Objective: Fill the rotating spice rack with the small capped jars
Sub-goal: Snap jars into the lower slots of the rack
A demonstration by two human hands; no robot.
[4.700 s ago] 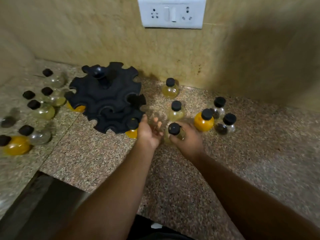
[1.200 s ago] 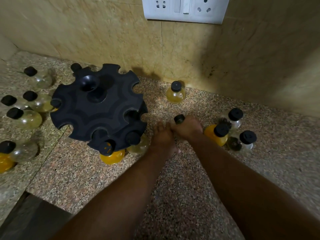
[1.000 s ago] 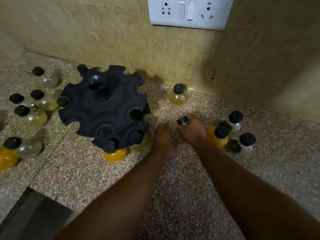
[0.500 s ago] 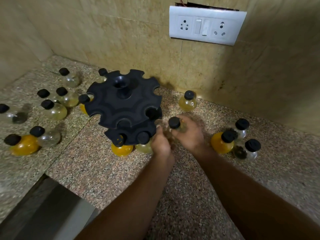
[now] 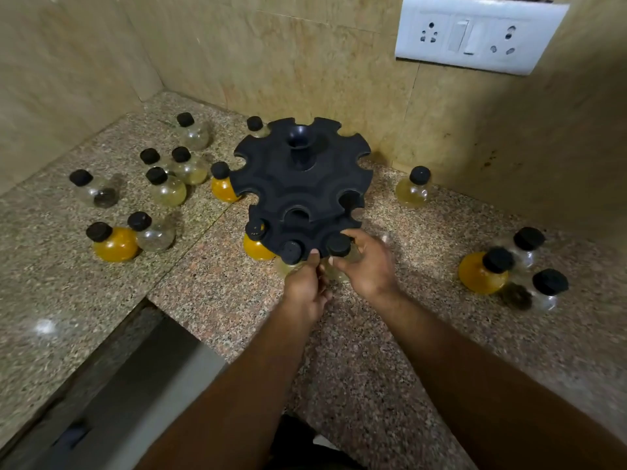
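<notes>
The black rotating rack [image 5: 298, 184] stands on the granite counter [image 5: 373, 351] by the back wall. Its lower tier carries an orange jar [image 5: 257, 244] and a pale jar [image 5: 291, 255] at the front. My right hand [image 5: 364, 264] grips a black-capped jar [image 5: 339, 249] at the lower tier's front edge, beside the pale one. My left hand [image 5: 307, 286] rests against the tier's rim next to that jar, thumb up; whether it holds anything is unclear. The jar's glass body is mostly hidden by my fingers.
Several capped jars stand left of the rack, among them an orange one [image 5: 113, 242]. One pale jar [image 5: 412, 189] stands right of the rack, and a cluster with an orange jar [image 5: 483, 271] lies at the far right. A socket plate [image 5: 475, 32] is on the wall. The counter drops off at front left.
My right hand has carried the jar leftward from beside the rack to the lower tier's front edge. My left hand stayed at the rim. The camera view shifted, moving the rack toward centre.
</notes>
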